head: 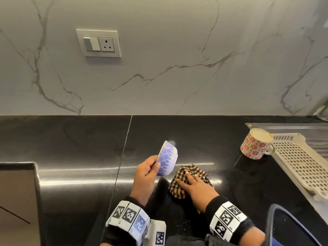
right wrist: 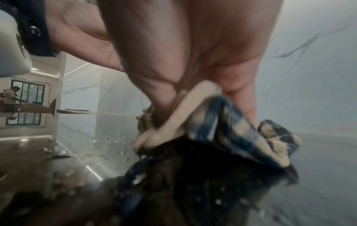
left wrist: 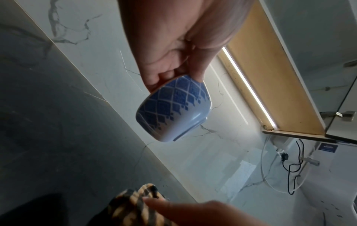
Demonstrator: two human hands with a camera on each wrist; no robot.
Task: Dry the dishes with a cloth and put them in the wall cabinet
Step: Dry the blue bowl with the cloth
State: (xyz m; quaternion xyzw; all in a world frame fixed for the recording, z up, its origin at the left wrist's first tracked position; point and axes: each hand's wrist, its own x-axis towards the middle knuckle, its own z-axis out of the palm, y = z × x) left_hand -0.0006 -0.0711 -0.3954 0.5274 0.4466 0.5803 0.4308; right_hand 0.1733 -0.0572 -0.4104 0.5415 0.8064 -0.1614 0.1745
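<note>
My left hand [head: 149, 170] holds a small blue-and-white patterned bowl [head: 166, 158] tilted on its side above the black counter [head: 71, 139], thumb on the outside, fingers behind the rim. In the left wrist view the bowl [left wrist: 173, 108] shows its base, gripped by my left hand [left wrist: 173, 50]. Just right of it, my right hand [head: 195, 185] lies over a brown checked cloth [head: 192, 169] bunched on the counter. The right wrist view shows my right hand [right wrist: 193, 53] pinching folds of the cloth [right wrist: 222, 122]. The cloth [left wrist: 131, 204] also appears low in the left wrist view.
A flower-patterned mug [head: 255, 144] stands upside down at the right, beside a cream perforated drying tray [head: 301, 162] on the steel drainboard [head: 301, 129]. A wall socket [head: 98, 43] sits on the marble backsplash. The wall cabinet's underside [left wrist: 270, 76] with a light strip is overhead.
</note>
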